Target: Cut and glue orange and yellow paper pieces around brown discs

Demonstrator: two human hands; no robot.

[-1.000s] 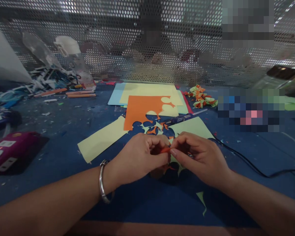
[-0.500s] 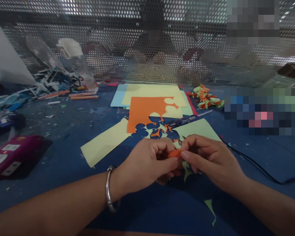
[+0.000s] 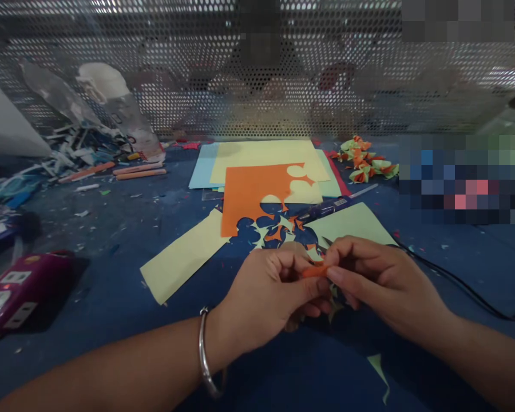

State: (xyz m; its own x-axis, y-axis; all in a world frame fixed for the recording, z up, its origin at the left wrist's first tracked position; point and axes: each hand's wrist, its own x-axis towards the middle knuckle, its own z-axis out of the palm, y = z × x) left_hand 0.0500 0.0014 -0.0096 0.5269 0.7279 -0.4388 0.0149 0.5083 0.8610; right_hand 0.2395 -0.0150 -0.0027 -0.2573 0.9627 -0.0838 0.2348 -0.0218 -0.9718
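Paper piece (image 3: 315, 271), small, narrow and orange, pinched from two sides

Grasped the piece between thumb and curled fingers of the bare left hand (image 3: 270, 292), the one wearing a silver-coloured metal bangle (image 3: 203, 352). Pinched its opposite end between thumb and fingertips of the bare right hand (image 3: 377, 280). Held it above the dark blue tabletop (image 3: 317, 366), near scattered orange and pale green paper scraps (image 3: 276, 234). Could not tell, behind so many fingers, whether folded or merely curled. Judged best handled with light, even pressure: called for a firm anchor on the left and small, precise movements on the right, without crushing the thin edge. Needed care around the slim, dark pointed tip (image 3: 326, 242) just beyond the right fingertips; could not make out its tool. Saw farther back the flat orange paper sheet with round cut-outs (image 3: 249, 194) and, off to the right, the heap of crumpled-looking orange and pale green paper pieces (image 3: 360, 163).
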